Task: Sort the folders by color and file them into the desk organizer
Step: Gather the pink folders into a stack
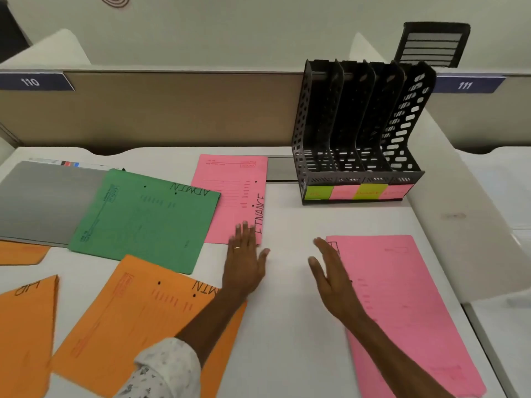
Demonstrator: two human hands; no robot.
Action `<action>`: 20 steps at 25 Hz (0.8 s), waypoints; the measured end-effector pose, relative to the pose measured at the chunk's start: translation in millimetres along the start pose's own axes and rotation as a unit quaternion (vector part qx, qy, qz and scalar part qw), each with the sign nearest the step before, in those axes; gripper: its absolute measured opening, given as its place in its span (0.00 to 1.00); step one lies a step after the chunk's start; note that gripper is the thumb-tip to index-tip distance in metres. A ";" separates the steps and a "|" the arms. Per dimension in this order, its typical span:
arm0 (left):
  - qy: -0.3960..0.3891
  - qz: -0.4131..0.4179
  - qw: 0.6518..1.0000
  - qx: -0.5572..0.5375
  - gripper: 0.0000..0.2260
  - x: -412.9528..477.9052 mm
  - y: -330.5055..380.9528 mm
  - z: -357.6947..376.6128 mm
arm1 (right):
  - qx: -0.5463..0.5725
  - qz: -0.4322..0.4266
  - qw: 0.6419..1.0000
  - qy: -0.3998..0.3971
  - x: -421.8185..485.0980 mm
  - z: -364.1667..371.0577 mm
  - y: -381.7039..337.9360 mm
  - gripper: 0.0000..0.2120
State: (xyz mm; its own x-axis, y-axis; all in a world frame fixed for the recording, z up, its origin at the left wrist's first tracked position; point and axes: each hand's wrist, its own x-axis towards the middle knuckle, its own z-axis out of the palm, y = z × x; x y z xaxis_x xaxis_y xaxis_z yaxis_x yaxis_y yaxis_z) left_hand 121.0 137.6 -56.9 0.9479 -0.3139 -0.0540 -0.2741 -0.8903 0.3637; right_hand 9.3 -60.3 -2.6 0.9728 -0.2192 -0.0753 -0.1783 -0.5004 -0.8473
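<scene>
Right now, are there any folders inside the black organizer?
No, all four slots of the black organizer look empty, and the pink folders and others lie flat on the desk.

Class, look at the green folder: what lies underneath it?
The green folder overlaps a grey folder on one side and the pink FINANCE folder's edge on the other. Whatever lies beneath its middle is covered.

Left hand [245, 255] flat on pink FINANCE folder [232, 193], right hand [330, 271] open by 2nd pink folder [402, 305], black organizer [359, 156] empty
</scene>
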 end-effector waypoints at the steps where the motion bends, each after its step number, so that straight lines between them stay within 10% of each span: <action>1: -0.004 -0.011 1.000 0.017 0.31 7.3 -17.0 -5.6 | 0.042 0.027 0.999 -0.010 19.8 16.2 -13.2 0.24; 11: -0.032 0.022 0.999 -0.024 0.26 13.6 -71.4 -1.0 | 0.291 0.246 0.923 -0.058 133.4 114.2 -52.2 0.19; 20: 0.057 0.125 0.972 -0.192 0.26 11.7 -52.1 -26.2 | 0.262 0.033 0.965 -0.008 118.8 73.0 -87.3 0.22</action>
State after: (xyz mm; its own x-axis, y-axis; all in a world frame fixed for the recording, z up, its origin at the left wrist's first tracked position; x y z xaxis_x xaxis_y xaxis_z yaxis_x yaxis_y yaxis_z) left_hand 150.6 189.0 -52.1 0.8774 -0.4460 0.1770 -0.4383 -0.5947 0.6740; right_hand 151.2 18.4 24.1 0.9646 -0.2215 -0.1430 -0.1451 0.0066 -0.9894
